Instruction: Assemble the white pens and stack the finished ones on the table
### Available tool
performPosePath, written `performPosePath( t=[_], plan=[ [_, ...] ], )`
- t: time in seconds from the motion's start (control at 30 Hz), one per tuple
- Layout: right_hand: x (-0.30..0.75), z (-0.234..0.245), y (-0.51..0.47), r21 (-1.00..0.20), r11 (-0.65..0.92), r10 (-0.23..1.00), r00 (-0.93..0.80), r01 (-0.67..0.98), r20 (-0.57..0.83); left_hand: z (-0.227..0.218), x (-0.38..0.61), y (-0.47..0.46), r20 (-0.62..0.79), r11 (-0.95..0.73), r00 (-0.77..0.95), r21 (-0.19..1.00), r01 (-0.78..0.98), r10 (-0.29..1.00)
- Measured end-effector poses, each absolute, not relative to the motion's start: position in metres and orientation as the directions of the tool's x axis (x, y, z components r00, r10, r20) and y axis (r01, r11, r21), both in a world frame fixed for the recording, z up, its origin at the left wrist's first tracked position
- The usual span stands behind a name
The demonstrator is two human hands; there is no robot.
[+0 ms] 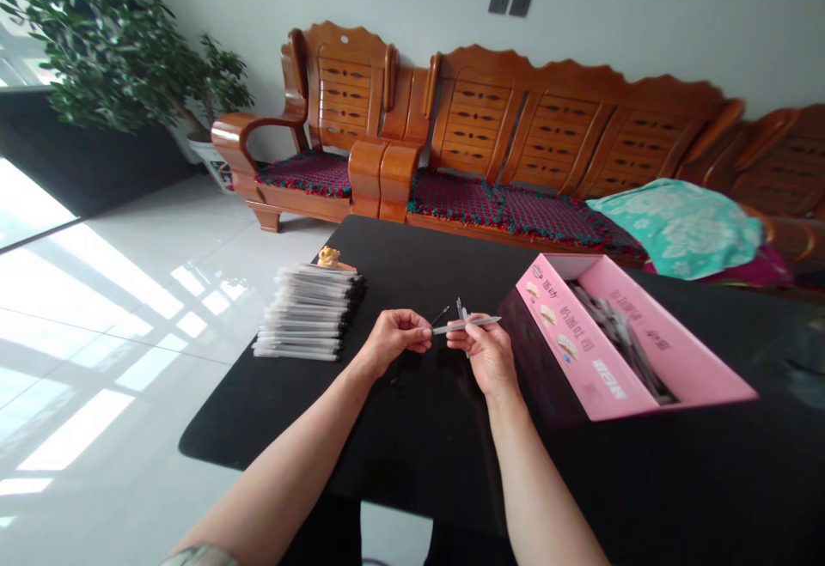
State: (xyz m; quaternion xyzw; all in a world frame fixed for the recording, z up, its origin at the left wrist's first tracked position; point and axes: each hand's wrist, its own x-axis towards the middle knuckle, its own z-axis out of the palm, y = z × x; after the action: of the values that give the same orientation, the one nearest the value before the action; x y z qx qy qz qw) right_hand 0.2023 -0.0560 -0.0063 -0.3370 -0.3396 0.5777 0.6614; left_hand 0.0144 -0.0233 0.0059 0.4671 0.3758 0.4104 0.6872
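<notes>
Over the black table my right hand [488,353] grips a slim translucent pen barrel [455,326], its tapered end pointing right. My left hand [400,339] pinches at the barrel's left end, thumb and finger closed together. Just behind the hands lie a thin dark piece [441,315], perhaps a refill, and some upright-looking slender pen parts [460,308], partly hidden by my right fingers. To the left is a neat stack of translucent pens [302,317] with black ends facing right. Small dark bits lie below my left hand, too small to name.
A pink open box [580,360] holding many grey pen parts [619,334] stands at the right on the black table [412,265]. A small yellow figurine [328,256] sits behind the pen stack. Beyond the table runs a wooden bench [380,171] with a turquoise cloth [683,222].
</notes>
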Motion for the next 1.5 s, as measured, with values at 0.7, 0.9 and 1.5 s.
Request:
performPosePath(
  t=[0.7,0.9,1.5],
  plan=[
    [0.2048,-0.0107,-0.0538,-0.856,0.094,0.984,0.175,-0.509,0.004,0.0041,0.0180,-0.0246,-0.026,0.068,0.349,0.992,-0.110,0.937],
    [0.2036,-0.0086,-0.0547,-0.859,0.102,0.984,0.179,-0.502,0.012,0.0034,0.0175,-0.0243,-0.069,0.072,0.370,0.997,0.005,0.926],
    [0.2027,-0.0078,-0.0554,-0.866,0.102,0.984,0.176,-0.489,0.016,-0.0001,0.0166,-0.0248,-0.073,0.046,0.390,0.996,0.080,0.918]
  ],
)
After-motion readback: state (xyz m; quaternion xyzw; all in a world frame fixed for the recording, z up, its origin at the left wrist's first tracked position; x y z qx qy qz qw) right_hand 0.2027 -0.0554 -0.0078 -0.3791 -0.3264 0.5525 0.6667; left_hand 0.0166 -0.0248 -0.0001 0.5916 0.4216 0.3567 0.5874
